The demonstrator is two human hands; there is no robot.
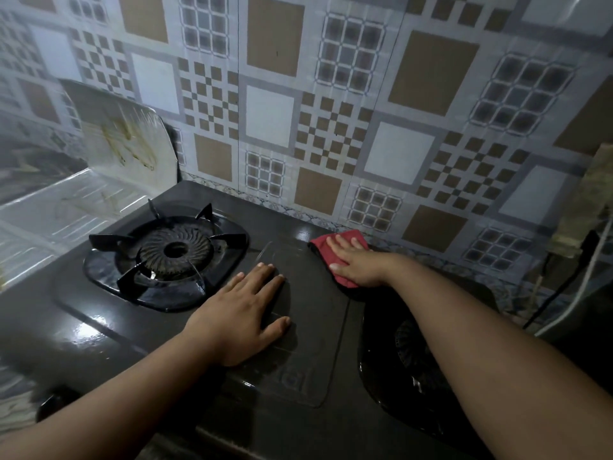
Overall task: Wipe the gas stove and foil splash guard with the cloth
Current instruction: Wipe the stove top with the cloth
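A black two-burner gas stove [308, 356] fills the lower view. Its left burner [172, 252] with a pan support is fully visible; the right burner [411, 353] is mostly hidden under my right forearm. A red cloth [320, 244] lies flat on the stove's back edge, near the wall. My right hand [356, 265] presses flat on the cloth, fingers spread. My left hand [242, 313] rests flat on the stove's centre panel, holding nothing. The foil splash guard [129, 141], stained with brown streaks, stands along the stove's left side.
A patterned tiled wall [331, 127] rises directly behind the stove. At the far right, cables [564, 287] and a cluttered dark object stand beside the stove. The foil guard's lower panel [49, 220] lines the left edge.
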